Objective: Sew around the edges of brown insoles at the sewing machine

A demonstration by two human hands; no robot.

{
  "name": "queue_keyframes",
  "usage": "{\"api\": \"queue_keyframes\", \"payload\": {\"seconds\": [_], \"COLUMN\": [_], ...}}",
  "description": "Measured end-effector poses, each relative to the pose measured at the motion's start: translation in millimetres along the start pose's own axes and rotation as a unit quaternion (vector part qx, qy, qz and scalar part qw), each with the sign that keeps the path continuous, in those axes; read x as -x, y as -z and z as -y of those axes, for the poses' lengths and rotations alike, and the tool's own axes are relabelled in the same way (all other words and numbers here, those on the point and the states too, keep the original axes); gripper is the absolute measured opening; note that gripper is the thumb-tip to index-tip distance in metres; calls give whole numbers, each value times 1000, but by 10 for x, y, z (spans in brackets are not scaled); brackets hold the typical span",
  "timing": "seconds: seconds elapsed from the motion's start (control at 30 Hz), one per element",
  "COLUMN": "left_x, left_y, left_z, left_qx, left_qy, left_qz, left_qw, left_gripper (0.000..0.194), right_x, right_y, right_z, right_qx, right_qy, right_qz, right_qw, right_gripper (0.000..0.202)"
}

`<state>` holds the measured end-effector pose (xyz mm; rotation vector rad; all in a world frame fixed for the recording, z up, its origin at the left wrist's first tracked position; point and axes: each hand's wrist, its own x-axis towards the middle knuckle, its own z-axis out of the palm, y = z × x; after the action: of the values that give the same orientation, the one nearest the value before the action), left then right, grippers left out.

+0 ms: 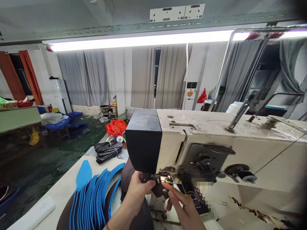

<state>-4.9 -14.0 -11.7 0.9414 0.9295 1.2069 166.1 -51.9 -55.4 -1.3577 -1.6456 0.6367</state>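
My left hand (136, 193) pinches a small dark brown piece of material (157, 189) between thumb and fingers, beneath the sewing machine's black head cover (143, 140). My right hand (181, 204) comes in from the lower right, its index finger stretched out to the edge of that piece, beside the metal presser foot (166, 179). The other right fingers are partly bent, and nothing shows inside them. Larger dark material (128, 174) lies behind and under my left hand. To the left, a fanned stack of dark curved pieces with bright blue edging (92, 198) rests on the worktable (64, 187).
The cream sewing machine arm (235, 140) spans the right side, with a bobbin winder (247, 176) on its front. Tied dark bundles (109, 150) and a red plastic bag (116, 127) sit behind the stack. A white block (42, 212) lies near the table's left edge.
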Motion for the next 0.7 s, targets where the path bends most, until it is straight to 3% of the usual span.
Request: {"api": "queue_keyframes", "payload": {"seconds": [0.13, 0.47, 0.7], "left_x": [-134, -230, -225], "left_y": [-15, -155, -65], "left_z": [-34, -207, -70], "left_qx": [16, 39, -2], "left_qy": [-21, -57, -57], "left_qz": [51, 50, 31], "left_qw": [998, 996, 998], "left_gripper": [29, 38, 33], "right_x": [4, 3, 7], "right_y": [-4, -22, -21], "right_z": [-3, -35, -25], "right_qx": [2, -8, -27], "right_qy": [8, 21, 18], "right_qz": [-8, -13, -4], "right_qw": [1000, 1000, 999], "right_gripper": [55, 49, 49]}}
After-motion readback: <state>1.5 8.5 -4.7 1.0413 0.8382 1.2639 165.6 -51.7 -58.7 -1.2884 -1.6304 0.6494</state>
